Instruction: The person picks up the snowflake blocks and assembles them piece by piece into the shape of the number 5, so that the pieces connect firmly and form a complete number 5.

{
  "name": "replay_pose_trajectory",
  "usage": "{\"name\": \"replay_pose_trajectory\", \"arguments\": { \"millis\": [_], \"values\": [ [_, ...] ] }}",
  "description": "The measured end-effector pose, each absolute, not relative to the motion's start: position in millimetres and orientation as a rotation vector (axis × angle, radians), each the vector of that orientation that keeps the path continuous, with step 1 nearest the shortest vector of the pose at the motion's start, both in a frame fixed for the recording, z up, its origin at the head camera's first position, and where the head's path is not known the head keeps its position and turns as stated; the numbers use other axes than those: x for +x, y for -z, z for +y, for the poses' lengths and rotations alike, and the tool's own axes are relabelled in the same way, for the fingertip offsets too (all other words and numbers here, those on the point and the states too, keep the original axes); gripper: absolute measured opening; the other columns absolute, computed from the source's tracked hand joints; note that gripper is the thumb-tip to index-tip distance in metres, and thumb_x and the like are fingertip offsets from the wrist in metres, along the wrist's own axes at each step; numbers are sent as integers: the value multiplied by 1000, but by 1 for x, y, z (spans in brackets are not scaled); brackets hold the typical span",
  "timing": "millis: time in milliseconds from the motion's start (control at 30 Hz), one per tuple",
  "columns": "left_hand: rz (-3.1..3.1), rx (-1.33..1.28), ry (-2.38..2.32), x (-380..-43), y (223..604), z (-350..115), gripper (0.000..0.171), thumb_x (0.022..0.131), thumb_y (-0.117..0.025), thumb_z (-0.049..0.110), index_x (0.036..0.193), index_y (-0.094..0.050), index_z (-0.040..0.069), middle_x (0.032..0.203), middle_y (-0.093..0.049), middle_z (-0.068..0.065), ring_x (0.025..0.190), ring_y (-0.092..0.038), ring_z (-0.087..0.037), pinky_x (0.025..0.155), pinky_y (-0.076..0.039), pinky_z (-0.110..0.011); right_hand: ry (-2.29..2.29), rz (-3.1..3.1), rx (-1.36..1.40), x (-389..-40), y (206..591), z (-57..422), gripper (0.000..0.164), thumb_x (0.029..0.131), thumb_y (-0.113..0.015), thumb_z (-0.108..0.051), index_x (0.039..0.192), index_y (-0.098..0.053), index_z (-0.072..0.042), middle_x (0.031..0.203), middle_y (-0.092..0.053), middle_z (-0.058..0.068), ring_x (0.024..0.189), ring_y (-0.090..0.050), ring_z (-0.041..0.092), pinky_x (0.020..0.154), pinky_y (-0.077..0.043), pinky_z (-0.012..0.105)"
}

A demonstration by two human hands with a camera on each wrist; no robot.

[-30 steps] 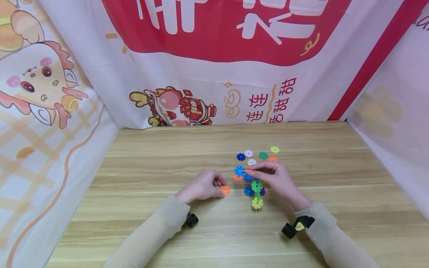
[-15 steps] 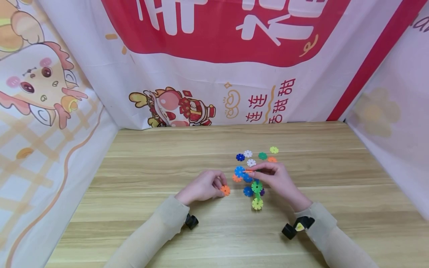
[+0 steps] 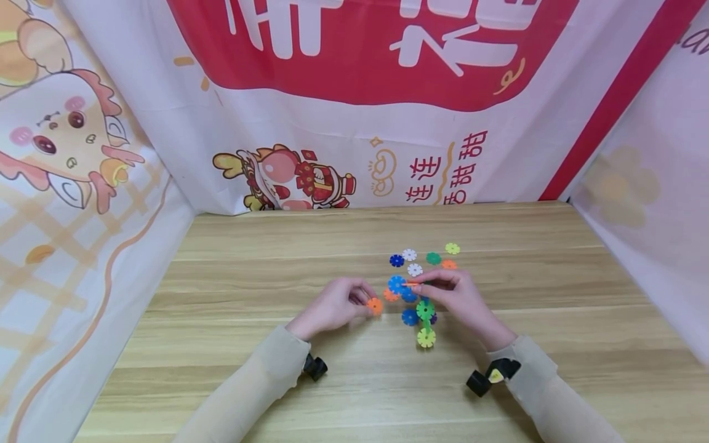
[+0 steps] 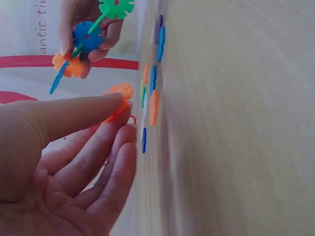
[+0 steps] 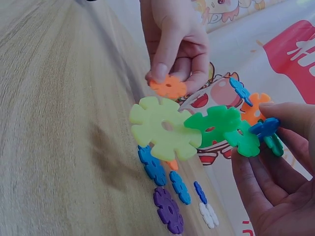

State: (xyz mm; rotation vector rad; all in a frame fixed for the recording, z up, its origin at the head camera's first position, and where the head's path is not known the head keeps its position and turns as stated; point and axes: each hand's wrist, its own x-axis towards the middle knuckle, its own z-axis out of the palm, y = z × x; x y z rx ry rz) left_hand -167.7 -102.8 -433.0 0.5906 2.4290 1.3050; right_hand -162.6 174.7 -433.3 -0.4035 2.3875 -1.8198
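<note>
My left hand [image 3: 335, 306] pinches a loose orange snowflake disc [image 3: 375, 306] between thumb and fingers, raised above the table. To its right, my right hand [image 3: 460, 298] holds up a chain of interlocked snowflake discs. A light blue disc [image 3: 396, 283] forms one end of the chain, slotted into an orange disc [image 5: 253, 110] by my right fingertips. A dark blue disc [image 5: 266, 127] and green discs [image 5: 214, 125] follow, down to a pale yellow disc [image 5: 150, 130] at the other end. The held orange disc and the chain are apart. My right fingers partly hide the chain's middle.
Loose discs lie flat on the wooden table [image 3: 266, 258] under and behind the chain: blue [image 3: 410, 317], purple [image 5: 168, 210], orange [image 3: 391, 295], dark blue [image 3: 396, 260], white [image 3: 409, 254], green [image 3: 433, 258] and yellow [image 3: 452, 248]. Printed cloth [image 3: 310, 117] encloses the back and sides.
My left hand has raised the orange disc slightly and brought it a little nearer the chain. The right hand and its chain have stayed almost still.
</note>
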Motion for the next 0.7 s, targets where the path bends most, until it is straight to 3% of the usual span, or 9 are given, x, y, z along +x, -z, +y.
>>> {"name": "replay_pose_trajectory", "arguments": {
  "millis": [333, 700],
  "values": [
    [2519, 600, -1439, -169, 430, -101, 13, 88, -80, 3, 99, -75, 9, 93, -71, 2, 84, -65, -13, 78, -55, -32, 1798, 2391, -357, -162, 434, 176, 22, 92, -80, -26, 110, -78, -14, 114, -70, 3, 105, -64, 26, 85, -54, 33],
    [2603, 620, -1565, -167, 429, -98, 13, 91, -78, 6, 99, -78, 17, 94, -72, 11, 87, -67, -9, 80, -57, -33, 1802, 2380, -359, -163, 436, 175, 18, 92, -79, -22, 108, -78, -14, 113, -72, 3, 105, -65, 26, 85, -55, 33]
  ]
}}
